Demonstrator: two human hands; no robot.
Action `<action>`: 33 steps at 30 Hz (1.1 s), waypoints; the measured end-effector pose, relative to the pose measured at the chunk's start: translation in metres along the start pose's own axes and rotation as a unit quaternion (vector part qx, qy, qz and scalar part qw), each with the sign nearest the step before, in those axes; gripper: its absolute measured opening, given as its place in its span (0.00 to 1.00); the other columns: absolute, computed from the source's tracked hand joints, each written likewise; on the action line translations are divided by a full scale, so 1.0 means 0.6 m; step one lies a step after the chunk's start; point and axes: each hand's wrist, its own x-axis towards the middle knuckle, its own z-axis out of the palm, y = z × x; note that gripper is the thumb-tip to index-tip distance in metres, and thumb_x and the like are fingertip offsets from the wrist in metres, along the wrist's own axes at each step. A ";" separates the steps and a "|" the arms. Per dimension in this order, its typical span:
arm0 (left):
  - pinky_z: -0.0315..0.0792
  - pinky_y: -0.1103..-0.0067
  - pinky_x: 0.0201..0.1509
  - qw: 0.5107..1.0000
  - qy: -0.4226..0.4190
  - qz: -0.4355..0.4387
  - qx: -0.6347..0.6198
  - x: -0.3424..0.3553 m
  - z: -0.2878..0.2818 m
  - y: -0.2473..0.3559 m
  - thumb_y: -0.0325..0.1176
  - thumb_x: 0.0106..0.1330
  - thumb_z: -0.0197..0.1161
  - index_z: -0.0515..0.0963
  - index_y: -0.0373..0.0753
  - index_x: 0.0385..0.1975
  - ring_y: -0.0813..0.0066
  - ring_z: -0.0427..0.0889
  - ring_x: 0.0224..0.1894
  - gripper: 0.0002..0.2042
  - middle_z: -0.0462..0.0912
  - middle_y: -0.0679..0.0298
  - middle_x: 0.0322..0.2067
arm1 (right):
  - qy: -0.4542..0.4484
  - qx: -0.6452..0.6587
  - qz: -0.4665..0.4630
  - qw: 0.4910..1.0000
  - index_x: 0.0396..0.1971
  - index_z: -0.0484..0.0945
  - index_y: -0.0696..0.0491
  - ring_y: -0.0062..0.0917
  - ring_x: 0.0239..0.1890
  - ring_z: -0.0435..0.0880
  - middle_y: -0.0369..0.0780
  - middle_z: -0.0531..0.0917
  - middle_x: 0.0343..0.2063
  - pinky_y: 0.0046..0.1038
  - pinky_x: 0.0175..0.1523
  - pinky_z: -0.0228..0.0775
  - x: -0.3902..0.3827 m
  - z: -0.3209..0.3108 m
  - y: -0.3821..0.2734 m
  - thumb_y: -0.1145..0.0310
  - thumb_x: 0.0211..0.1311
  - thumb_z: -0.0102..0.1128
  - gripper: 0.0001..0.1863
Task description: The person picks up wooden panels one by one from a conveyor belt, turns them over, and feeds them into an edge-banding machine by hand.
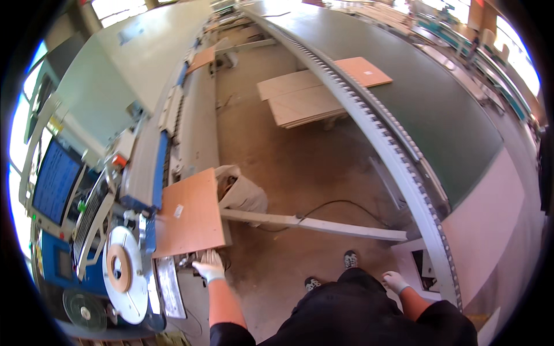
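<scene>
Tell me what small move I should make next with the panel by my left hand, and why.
Perhaps steady the near edge of the orange-brown panel with your left hand: the hand sits at that edge, and the panel juts out from the blue-edged machine. Whether they touch is hard to tell.

The grey machine bed [199,135] carried a labelled orange-brown panel [193,228]. The dark green table [433,121] bore a similar panel [362,69] at its edge. A pale sack [247,199] appeared to rest on the brown floor [283,173], its base partly hidden.
</scene>
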 end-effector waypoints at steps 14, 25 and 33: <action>0.68 0.70 0.37 0.420 -0.327 -0.098 0.841 -0.272 -0.423 -0.291 0.50 0.72 0.47 0.73 0.40 0.29 0.68 0.70 0.31 0.20 0.73 0.63 0.27 | 0.312 -0.107 -0.459 0.825 0.42 0.80 0.56 0.36 0.33 0.83 0.44 0.84 0.31 0.30 0.41 0.75 -0.010 -0.135 -0.443 0.72 0.59 0.57 0.12; 0.71 0.72 0.53 0.529 -0.234 0.009 0.816 -0.211 -0.118 -0.358 0.43 0.72 0.53 0.78 0.31 0.45 0.65 0.78 0.47 0.19 0.82 0.57 0.43 | 0.297 -0.352 -0.436 0.773 0.52 0.71 0.55 0.42 0.48 0.75 0.45 0.74 0.49 0.42 0.48 0.71 0.027 -0.231 -0.515 0.62 0.44 0.69 0.32; 0.72 0.58 0.45 0.389 -0.531 0.071 0.750 -0.341 -0.036 -0.629 0.32 0.63 0.52 0.72 0.37 0.28 0.45 0.78 0.40 0.06 0.79 0.47 0.32 | 0.219 -0.266 -0.480 0.807 0.48 0.74 0.57 0.46 0.47 0.75 0.48 0.74 0.49 0.43 0.49 0.70 0.027 -0.268 -0.516 0.61 0.46 0.67 0.28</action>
